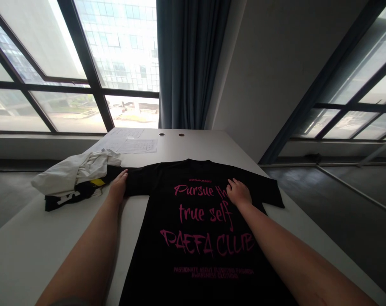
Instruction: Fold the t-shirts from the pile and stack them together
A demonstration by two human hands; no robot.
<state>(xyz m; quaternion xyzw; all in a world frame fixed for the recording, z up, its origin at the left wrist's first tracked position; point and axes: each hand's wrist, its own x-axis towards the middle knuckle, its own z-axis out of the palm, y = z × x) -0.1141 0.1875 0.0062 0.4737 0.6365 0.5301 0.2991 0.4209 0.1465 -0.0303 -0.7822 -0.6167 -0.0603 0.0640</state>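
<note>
A black T-shirt (199, 229) with pink lettering lies spread on the white table, its collar toward the far side and its lower part running out of view at the bottom. At the end of its left sleeve (138, 180) rests my left hand (119, 185), fingers stretched out along the cuff; its palm side is hidden. My right hand (239, 192) lies on the upper right chest of the shirt, fingers loosely apart and covering part of the top line of print. The right sleeve (271, 189) is laid out flat beyond it.
A crumpled white and black garment (75, 174) with a yellow patch lies left of the shirt. Printed papers (137, 145) sit at the far end of the table (205, 144), near two round cable holes. Behind are windows, a blue curtain (191, 63) and a wall.
</note>
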